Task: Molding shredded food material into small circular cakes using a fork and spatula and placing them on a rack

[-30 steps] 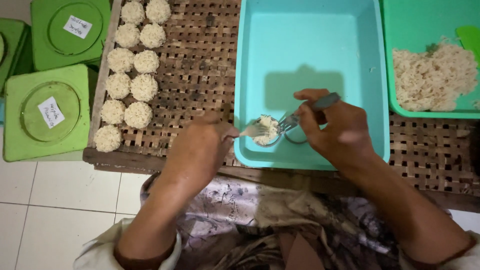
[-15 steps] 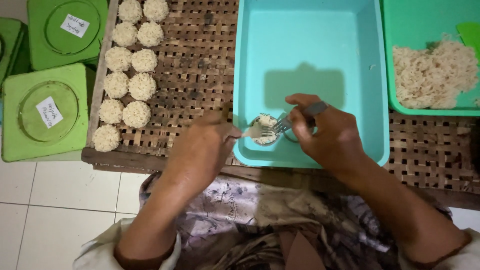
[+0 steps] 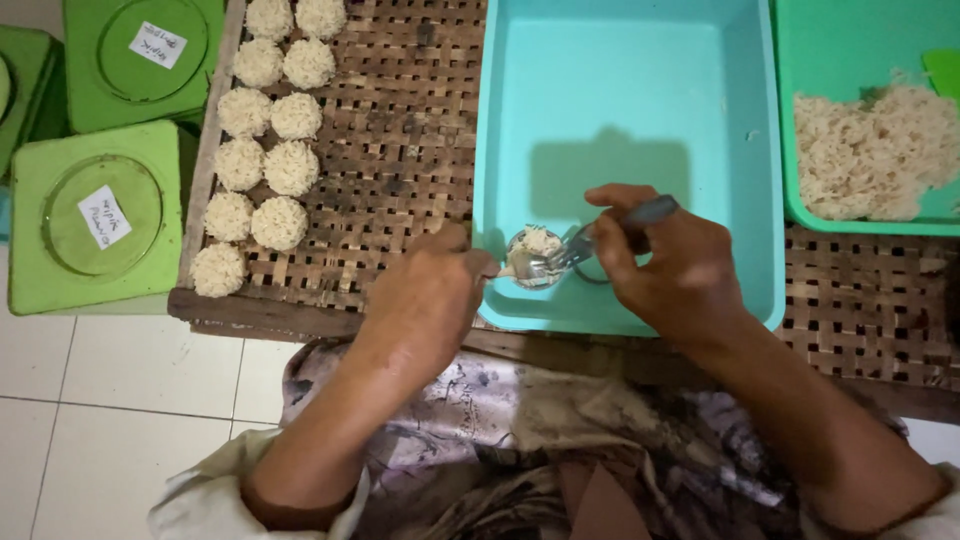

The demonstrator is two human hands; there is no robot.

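Observation:
My right hand [image 3: 668, 262] grips a metal fork [image 3: 590, 238] whose tines press into a small clump of pale noodles [image 3: 536, 244] packed in a small round mould [image 3: 530, 268]. The mould rests in the near left corner of a turquoise tub [image 3: 640, 90]. My left hand [image 3: 430, 290] steadies the mould from the left, over the tub's rim. Two rows of finished round noodle cakes [image 3: 268, 150] lie on a woven bamboo tray [image 3: 400, 130] to the left.
A green tub [image 3: 830, 50] at the right holds a heap of loose noodles [image 3: 870, 155]. Square green lidded containers [image 3: 95, 215] stand on the white tiled floor [image 3: 110, 400] at the left. Patterned cloth covers my lap.
Both hands and the mould have shifted slightly left inside the tub. The fork keeps working the noodles in the mould.

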